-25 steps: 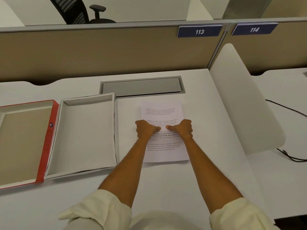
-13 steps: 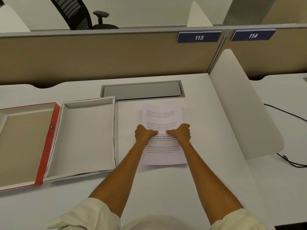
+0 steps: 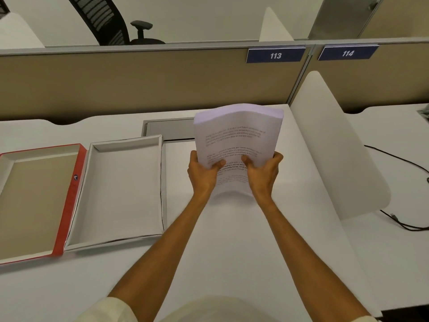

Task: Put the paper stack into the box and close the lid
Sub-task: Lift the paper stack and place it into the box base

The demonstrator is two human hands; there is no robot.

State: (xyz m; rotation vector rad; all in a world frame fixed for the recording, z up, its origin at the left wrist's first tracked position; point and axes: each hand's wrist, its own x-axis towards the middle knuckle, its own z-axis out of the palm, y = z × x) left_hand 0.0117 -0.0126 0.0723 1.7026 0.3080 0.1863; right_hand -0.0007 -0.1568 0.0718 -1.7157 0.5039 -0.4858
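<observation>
Both hands, left & right, fingers clenched on the paper stack, hold it tilted up above the table, right of the open box w/ red lid.

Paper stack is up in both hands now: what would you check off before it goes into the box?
1. Grip: left hand and right hand both clamp the paper stack, thumbs on top: ok.
2. Stack lifted off the desk: ok.
3. Sheets squared: stack bows, far edge fanned: not ok.
4. White box open and empty: ok.
5. Path leftward to the box unobstructed: ok.
6. Red lid lying open beside the box, out of the way: ok.
</observation>
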